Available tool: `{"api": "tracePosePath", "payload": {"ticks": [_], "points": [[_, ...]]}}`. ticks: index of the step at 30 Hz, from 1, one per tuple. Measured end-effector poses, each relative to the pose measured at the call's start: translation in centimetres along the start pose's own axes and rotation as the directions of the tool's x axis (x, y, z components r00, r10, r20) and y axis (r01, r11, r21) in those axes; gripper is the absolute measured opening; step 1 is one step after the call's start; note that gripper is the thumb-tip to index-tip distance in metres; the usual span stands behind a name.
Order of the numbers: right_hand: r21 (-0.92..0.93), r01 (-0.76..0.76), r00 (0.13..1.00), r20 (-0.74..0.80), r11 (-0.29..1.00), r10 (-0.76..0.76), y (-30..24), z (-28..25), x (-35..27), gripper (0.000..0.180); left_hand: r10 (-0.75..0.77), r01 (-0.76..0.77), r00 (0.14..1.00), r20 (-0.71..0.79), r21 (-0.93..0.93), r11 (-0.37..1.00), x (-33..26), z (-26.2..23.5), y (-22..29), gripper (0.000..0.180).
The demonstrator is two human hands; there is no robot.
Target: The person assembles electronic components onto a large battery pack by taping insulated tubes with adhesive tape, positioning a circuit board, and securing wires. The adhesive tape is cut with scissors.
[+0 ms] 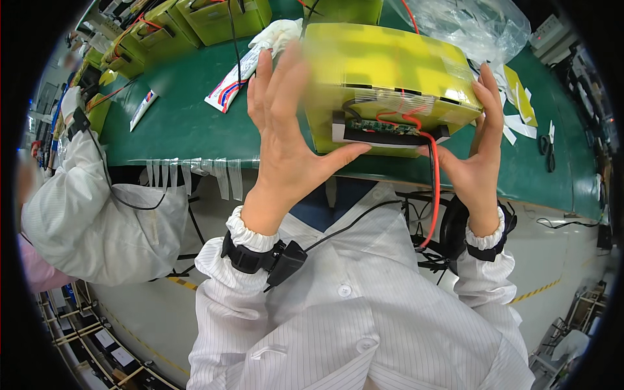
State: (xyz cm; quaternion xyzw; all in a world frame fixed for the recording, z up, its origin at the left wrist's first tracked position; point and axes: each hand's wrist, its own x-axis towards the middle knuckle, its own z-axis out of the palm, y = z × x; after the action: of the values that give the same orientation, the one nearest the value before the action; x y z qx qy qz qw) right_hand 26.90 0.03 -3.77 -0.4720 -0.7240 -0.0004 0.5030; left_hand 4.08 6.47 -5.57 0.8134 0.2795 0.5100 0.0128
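A battery pack wrapped in yellow-green sheet [390,55] stands on the green table near its front edge. Its front side carries a small green circuit board [380,127] in a black and white strip, with red and black wires [433,188] hanging down over the edge. My left hand [279,136] is at the pack's left side, fingers stretched out and partly blurred, thumb against the lower front. Around the right end, my right hand [478,153] grips the pack, fingers along the side and thumb at the front near the wires.
Left of the pack lie a white tube [227,88], a smaller tube [143,109] and a white cloth [279,32]. Clear tape strips [227,177] hang from the table edge. Scissors [550,146] and paper scraps [517,123] lie right. A co-worker's sleeve [91,169] is at left.
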Motion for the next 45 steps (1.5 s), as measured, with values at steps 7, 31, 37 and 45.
{"api": "tracePosePath", "payload": {"ticks": [7, 31, 37, 45], "points": [[0.217, -0.150, 0.979, 0.170, 0.965, 0.114, 0.2, -1.4, 1.8, 0.077, 0.063, -0.066, 0.997, -0.035, -0.094, 0.993, 1.0, -0.9, -1.5, 0.082], [-0.043, -0.005, 0.940, 0.341, 0.999, 0.019, 3.7, -2.3, 3.0, 0.108, -0.181, 0.387, 0.903, 0.390, -0.554, 0.737, 1.9, -1.3, -2.3, 0.096], [-0.087, -0.011, 0.936, 0.349, 0.996, 0.041, 3.9, -2.6, 2.0, 0.110, -0.183, 0.408, 0.888, 0.422, -0.538, 0.738, 1.8, -1.5, -2.3, 0.101], [-0.105, -0.083, 0.905, 0.408, 0.991, 0.118, 4.0, -3.5, 1.2, 0.117, -0.181, 0.478, 0.839, 0.513, -0.538, 0.694, 1.2, -1.4, -2.3, 0.114]]}}
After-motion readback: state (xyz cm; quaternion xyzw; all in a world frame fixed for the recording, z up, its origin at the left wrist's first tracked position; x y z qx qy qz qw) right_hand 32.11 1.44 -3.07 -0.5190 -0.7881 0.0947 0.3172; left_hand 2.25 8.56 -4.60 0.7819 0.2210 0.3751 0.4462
